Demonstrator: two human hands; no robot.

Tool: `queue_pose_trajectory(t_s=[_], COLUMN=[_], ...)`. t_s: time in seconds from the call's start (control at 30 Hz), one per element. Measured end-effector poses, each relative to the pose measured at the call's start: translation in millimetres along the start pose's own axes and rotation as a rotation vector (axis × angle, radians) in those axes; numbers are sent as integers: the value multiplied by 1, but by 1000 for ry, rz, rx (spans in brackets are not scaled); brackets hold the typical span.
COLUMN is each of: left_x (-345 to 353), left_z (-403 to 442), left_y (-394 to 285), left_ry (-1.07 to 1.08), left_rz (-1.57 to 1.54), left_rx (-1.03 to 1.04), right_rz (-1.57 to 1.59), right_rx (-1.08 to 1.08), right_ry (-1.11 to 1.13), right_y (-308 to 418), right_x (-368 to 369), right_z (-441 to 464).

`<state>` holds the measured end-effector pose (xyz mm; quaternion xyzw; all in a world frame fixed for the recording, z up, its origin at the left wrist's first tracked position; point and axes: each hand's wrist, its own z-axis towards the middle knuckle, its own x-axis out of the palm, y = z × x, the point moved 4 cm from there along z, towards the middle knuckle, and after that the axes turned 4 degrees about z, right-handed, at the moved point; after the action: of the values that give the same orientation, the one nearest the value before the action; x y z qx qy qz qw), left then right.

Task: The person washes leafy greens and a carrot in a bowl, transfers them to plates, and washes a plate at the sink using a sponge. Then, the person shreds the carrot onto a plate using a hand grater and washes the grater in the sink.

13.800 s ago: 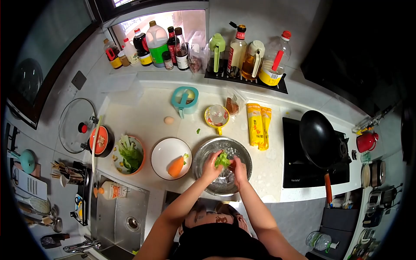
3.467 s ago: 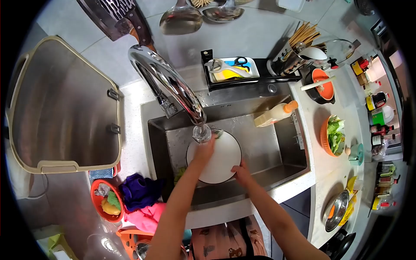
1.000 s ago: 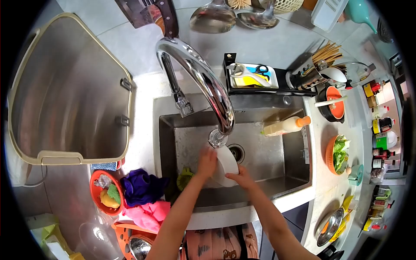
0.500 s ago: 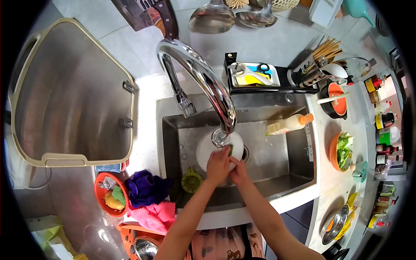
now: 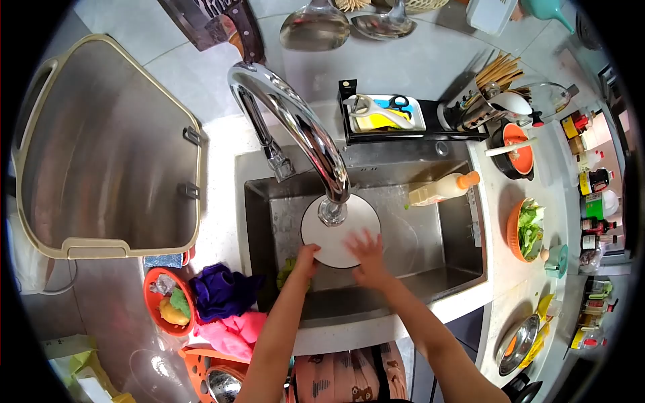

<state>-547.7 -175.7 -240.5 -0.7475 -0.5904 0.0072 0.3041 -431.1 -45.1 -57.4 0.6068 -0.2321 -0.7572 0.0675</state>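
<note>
Two hands hold and rub a white plate under the faucet.

The white plate (image 5: 329, 245) is in the left half of the sink (image 5: 413, 245), below the faucet (image 5: 295, 121). The left hand (image 5: 306, 260) is clamped on its near-left rim; the right hand (image 5: 366, 256) is open, fingers spread apart over its near-right part, slightly blurred. A green item (image 5: 285, 274) lies near the sink's near-left corner, partly hidden by the left forearm. A bottle with an orange cap (image 5: 435, 191) lies by the sink's right wall, toward the far corner.
</note>
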Motion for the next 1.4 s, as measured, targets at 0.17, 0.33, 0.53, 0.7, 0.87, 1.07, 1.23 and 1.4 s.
queue_pose_trajectory(t_s=[0.17,0.33,0.53,0.7,0.87,1.07,1.23,1.4], left_x=[7,36,59,100,124,122,96,132], left_z=[-8,-38,-78,-95,-73,-113,-84,-108], left_y=[-10,-51,-58,-24,-49,-35,-68,-38], left_ry=[109,73,-280,-493,36,454,-1,421], left_rz=[35,-391,900,1685,1628,1724,1954,1565], left_rx=[45,199,1029,1325,840,1228,882,1426], right_rz=[1268,1650,1541,1492,1353,1622,1529,1794], right_rx=[1045,1259,1334,1303,1198,1208,1128,1211], right_ry=[-410,-363,-545,-707,-415,-626,-449,-561], right_y=[-81,-78,-67,-58,-50,-65,-60,-46], right_x=[38,66,74,79,69,58,79,89], right_z=[-28,-30,-35,-36,-38,-31,-44,-37])
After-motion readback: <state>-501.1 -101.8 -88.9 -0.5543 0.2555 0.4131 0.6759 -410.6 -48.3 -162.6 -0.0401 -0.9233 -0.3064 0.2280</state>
